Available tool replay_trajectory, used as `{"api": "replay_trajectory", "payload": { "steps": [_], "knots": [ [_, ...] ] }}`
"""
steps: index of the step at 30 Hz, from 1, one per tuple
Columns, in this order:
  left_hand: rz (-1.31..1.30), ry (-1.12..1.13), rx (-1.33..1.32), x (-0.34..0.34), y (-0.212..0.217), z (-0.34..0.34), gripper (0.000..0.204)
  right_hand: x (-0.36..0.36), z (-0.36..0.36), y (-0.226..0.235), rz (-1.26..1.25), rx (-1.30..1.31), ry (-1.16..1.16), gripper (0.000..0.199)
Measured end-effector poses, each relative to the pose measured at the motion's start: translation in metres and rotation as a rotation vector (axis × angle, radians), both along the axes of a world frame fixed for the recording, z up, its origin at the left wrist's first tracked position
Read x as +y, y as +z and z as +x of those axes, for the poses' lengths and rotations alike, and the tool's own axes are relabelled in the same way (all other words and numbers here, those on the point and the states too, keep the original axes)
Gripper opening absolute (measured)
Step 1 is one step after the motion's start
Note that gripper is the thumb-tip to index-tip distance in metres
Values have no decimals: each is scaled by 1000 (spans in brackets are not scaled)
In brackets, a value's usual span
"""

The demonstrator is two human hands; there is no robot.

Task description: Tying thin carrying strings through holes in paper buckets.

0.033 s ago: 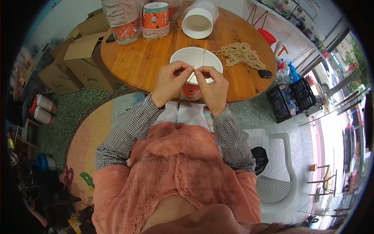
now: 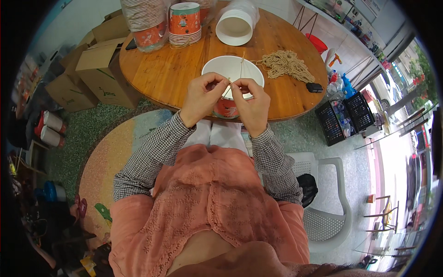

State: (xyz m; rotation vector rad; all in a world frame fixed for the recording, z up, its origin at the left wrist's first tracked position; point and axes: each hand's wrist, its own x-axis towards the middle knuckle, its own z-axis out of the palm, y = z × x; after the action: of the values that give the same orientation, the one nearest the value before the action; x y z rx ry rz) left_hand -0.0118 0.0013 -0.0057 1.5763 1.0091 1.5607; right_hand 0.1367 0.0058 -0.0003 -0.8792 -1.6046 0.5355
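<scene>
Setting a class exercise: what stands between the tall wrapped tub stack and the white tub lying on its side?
In the head view, an orange-and-teal tub stack stands between them on the wooden table; another stack shows behind it.

From here I see brown boxes point(image 2: 99, 76) on the floor point(image 2: 108, 122). I see a white chair point(image 2: 323, 224) too.

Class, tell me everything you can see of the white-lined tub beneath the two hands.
The tub is round and looks like coated paper: plain white inside, printed orange-red outside. Its mouth is open and faces up. It appears to stand upright at the near edge of the table. A thin tan strand crosses its far rim. The left hand and right hand partly hide its near side; whether they touch it is unclear.
</scene>
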Motion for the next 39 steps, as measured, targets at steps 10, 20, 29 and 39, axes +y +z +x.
{"api": "replay_trajectory", "payload": {
  "steps": [10, 20, 29, 39],
  "knots": [
    [20, 26, -59, -4, 5, 3, 10, -1, -4, -8, 150, -22, 3, 9],
    [534, 271, 477, -8, 6, 1, 12, 6, 1, -15, 21, 64, 110, 9],
    [471, 51, 487, 0, 16, -12, 15, 7, 10, -4, 124, -74, 64, 8],
    [-350, -491, -15, 0, 28, -23, 9, 9, 7, -10, 11, -27, 157, 14]
  ]
}}
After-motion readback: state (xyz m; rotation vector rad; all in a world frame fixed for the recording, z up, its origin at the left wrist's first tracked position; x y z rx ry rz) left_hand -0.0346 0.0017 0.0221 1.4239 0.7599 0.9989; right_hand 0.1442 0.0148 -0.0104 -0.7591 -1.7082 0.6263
